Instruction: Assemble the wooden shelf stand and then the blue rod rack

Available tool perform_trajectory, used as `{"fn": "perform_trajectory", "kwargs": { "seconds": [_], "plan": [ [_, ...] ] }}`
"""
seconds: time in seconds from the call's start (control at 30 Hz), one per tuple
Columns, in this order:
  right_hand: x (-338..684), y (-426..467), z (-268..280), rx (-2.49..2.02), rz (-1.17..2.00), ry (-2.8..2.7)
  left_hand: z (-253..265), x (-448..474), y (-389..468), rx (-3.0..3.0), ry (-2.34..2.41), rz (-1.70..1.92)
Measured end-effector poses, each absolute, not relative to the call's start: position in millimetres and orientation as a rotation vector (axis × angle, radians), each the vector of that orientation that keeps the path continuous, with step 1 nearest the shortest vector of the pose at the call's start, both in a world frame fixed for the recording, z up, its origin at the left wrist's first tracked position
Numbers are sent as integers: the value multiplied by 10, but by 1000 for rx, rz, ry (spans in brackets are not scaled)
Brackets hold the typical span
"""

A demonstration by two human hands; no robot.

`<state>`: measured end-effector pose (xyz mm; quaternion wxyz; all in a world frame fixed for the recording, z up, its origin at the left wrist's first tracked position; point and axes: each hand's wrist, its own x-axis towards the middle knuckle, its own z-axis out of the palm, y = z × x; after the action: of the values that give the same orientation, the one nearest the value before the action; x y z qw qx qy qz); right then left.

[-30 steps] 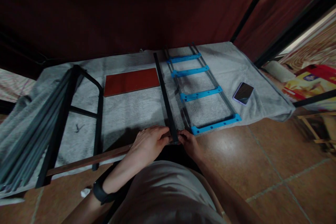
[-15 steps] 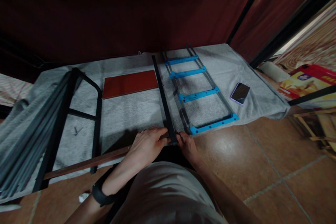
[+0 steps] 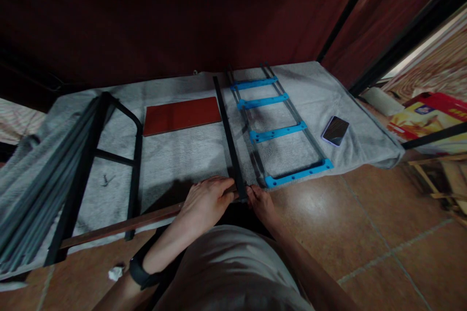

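Observation:
My left hand [image 3: 209, 200] is wrapped over the right end of a long brown bar [image 3: 124, 230], close to its corner with a black metal bar [image 3: 229, 138]. My right hand [image 3: 260, 200] is closed against the other side of that corner, its fingertips pressed together. Whatever lies in those fingertips is hidden or too small to make out. At its left end the brown bar meets a black metal frame [image 3: 134, 175] with a crossbar. A reddish-brown board [image 3: 182, 115] lies flat between the frame and the black bar.
Right of the black bar lies a rack of grey rods with blue crosspieces [image 3: 279, 132]. A phone [image 3: 335, 131] rests farther right on the grey cloth [image 3: 310, 87]. A bundle of grey tubes [image 3: 44, 204] lies at the left. Crumpled white paper [image 3: 116, 273] is on the tiled floor.
Both hands stay at the corner of the brown and black bars, with hardly any movement. The view has shifted very slightly.

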<state>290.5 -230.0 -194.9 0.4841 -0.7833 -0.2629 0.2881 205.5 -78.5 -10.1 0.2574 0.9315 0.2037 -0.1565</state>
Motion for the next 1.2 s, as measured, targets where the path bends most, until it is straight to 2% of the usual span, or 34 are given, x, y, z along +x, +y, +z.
{"fn": "perform_trajectory", "kwargs": {
  "seconds": [0.27,0.67,0.97,1.2],
  "plan": [
    [2869,-2341,-1927,-1708,804,-534,-88,2049,-788,2532,543,-436],
    [2948,-2328,-1935,-2024,626,-900,-101,2027,-774,2538,522,-398],
    [2866,-2344,-1892,-1772,760,-620,-84,2026,-770,2541,524,-404],
    [2895,-2328,-1931,-1903,768,-690,-68,2010,-768,2553,522,-406]
  ]
}}
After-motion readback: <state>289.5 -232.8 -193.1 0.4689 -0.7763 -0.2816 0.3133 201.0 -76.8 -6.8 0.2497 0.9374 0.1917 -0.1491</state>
